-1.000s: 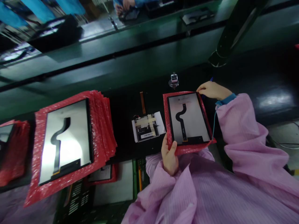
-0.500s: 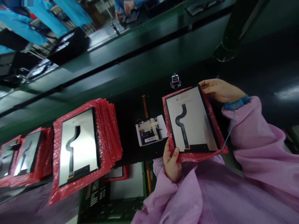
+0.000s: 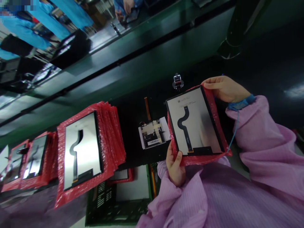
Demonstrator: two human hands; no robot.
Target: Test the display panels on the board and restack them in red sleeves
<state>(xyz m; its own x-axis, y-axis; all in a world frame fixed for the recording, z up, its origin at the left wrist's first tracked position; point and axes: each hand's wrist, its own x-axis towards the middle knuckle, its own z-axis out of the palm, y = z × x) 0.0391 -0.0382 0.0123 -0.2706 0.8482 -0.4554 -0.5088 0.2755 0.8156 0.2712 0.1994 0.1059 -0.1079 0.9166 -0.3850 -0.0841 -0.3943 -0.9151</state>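
Note:
A display panel (image 3: 201,126) with a silvery back and a black S-shaped flex cable lies on a red bubble-wrap bag (image 3: 215,107), tilted up in front of me. My left hand (image 3: 176,164) grips the lower left edge of panel and bag, thumb on top. At the upper right corner, my right hand (image 3: 226,89) pinches the bag, its fingertips by the panel's black edge. Just left of the panel, a small circuit assembly (image 3: 153,134) with tape and a barcode label rests on white paper. An orange-brown flex strip (image 3: 147,109) runs up from it.
Left of me stands a stack of red bubble-wrap bags (image 3: 111,136) with another display panel (image 3: 83,148) on top; more panels lie further left. A metal tally counter (image 3: 177,81) sits behind my panel. Below the bench edge is a green crate (image 3: 118,218). A co-worker's hands (image 3: 128,6) show across the bench.
The panel's upper edge has shifted slightly left and up against the red bag, with more of the bag showing by my right hand. My left hand keeps its grip.

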